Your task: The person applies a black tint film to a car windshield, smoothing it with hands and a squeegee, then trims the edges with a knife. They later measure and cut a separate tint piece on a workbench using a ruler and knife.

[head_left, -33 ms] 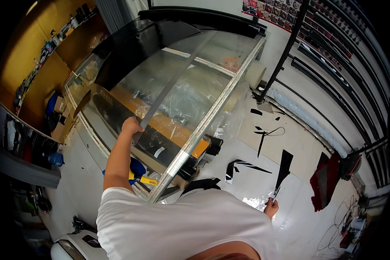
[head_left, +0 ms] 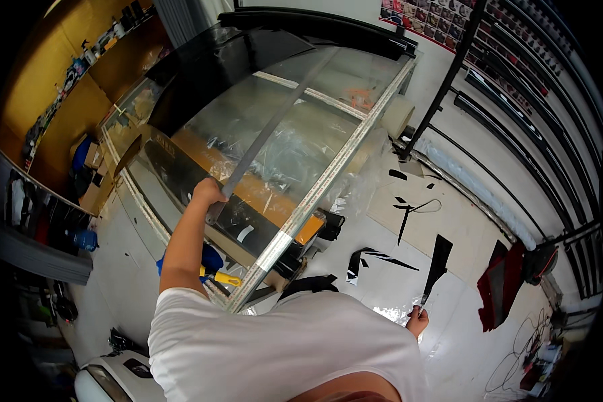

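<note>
My left hand (head_left: pixel 209 191) is closed on the near end of a long grey straightedge (head_left: pixel 264 135). The straightedge runs diagonally away across a glass-topped table (head_left: pixel 328 184) with pale metal rails. Dark film (head_left: pixel 248 57) covers the far left part of the glass. Low on the right, my right hand (head_left: pixel 417 322) hangs beside my body with its fingers closed. A small, thin thing shows at its fingertips, too small to name. The narrow end of a black pointed piece (head_left: pixel 438 266) meets these fingertips in the view; I cannot tell whether it is held or lies on the floor.
Black offcuts (head_left: pixel 365 261) lie on the floor to the right, near a dark red piece (head_left: pixel 501 288). A rack (head_left: pixel 442 100) of long dark strips lines the right wall. A yellow-handled tool (head_left: pixel 228 278) is by the table's near corner. Shelves (head_left: pixel 67 100) stand at left.
The view has shifted slightly. My left hand still grips the straightedge, and my right hand stays low at my side.
</note>
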